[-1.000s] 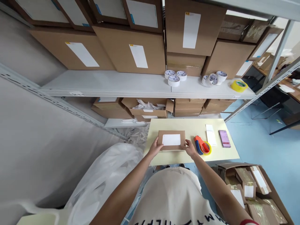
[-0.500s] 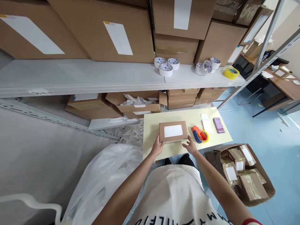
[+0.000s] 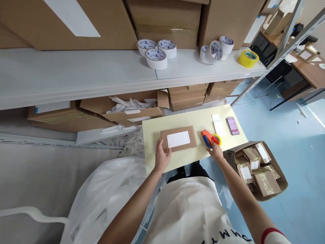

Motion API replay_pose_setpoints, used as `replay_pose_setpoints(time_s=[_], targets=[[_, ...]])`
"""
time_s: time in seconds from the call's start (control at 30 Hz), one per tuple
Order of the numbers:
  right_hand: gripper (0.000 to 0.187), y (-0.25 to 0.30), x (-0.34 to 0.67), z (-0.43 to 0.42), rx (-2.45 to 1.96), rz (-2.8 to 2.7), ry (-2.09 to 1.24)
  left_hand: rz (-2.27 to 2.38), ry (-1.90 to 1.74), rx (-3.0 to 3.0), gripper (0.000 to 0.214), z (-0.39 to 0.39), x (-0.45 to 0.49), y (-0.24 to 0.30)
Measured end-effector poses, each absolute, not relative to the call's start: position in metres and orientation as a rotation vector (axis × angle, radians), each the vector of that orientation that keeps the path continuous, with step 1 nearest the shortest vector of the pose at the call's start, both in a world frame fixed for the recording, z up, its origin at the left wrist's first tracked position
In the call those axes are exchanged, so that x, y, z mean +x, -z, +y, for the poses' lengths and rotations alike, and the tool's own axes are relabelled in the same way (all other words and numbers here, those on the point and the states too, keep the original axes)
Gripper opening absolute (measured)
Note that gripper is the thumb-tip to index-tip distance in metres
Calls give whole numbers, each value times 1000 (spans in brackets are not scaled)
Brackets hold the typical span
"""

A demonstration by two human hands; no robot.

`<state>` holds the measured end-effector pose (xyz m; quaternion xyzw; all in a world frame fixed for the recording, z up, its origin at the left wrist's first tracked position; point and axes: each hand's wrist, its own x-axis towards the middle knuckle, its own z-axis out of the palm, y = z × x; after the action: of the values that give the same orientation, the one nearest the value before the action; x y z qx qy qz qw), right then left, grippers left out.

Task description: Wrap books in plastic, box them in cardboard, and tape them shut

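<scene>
A small brown cardboard box point(image 3: 193, 137) with a white label point(image 3: 178, 139) on top lies on the pale yellow table point(image 3: 182, 162). At its left near corner rests my left hand point(image 3: 161, 156), thumb and fingers spread against the side. My right hand point(image 3: 216, 151) is at the near edge of an orange and blue tape dispenser point(image 3: 207, 136) with a yellow-edged tape roll. Its fingers reach over the roll, thumb apart; the dispenser still lies on the table. Beyond it are a white paper slip point(image 3: 218, 124) and a blurred purple item point(image 3: 233, 125).
A large open carton point(image 3: 280, 195) of taped boxes stands on the floor at right. Ahead, a grey shelf point(image 3: 101, 73) carries big cartons, white tape rolls point(image 3: 156, 59) and a yellow roll point(image 3: 248, 59). White plastic sheeting point(image 3: 106, 196) bulges at left.
My right hand has left the box and moved right to the tape dispenser. My left hand has shifted onto the box's left side. The view has tilted and moved closer to the shelf.
</scene>
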<state>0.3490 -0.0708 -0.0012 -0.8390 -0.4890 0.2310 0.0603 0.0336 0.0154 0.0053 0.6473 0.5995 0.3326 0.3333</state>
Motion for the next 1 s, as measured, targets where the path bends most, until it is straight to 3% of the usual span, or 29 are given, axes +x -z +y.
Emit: replay_pose_setpoints(time_s=[0.1, 0.23, 0.33, 0.43, 0.57, 0.8, 1.0], targets=[[58, 0, 341, -51, -2702, -1498, -771, 1482, -862, 1828, 56, 16, 55, -24], [38, 1, 343, -35, -2652, -1539, -833, 1387, -774, 1955, 42, 23, 90, -44], [26, -1, 364, -48, -2446, -1475, -936, 1351, -640, 1932, 37, 39, 120, -56], [21, -8, 389, -79, -2077, -1362, -1091, 1266, -441, 1768, 45, 60, 155, -68], [21, -21, 409, -114, -1679, -1192, -1282, 1014, -99, 1422, 57, 76, 204, -87], [21, -29, 420, -114, -1517, -1093, -1354, 900, 236, 1143, 60, 85, 250, -95], [37, -19, 424, -100, -1465, -919, -1454, 874, 396, 1372, 37, 107, 270, -87]])
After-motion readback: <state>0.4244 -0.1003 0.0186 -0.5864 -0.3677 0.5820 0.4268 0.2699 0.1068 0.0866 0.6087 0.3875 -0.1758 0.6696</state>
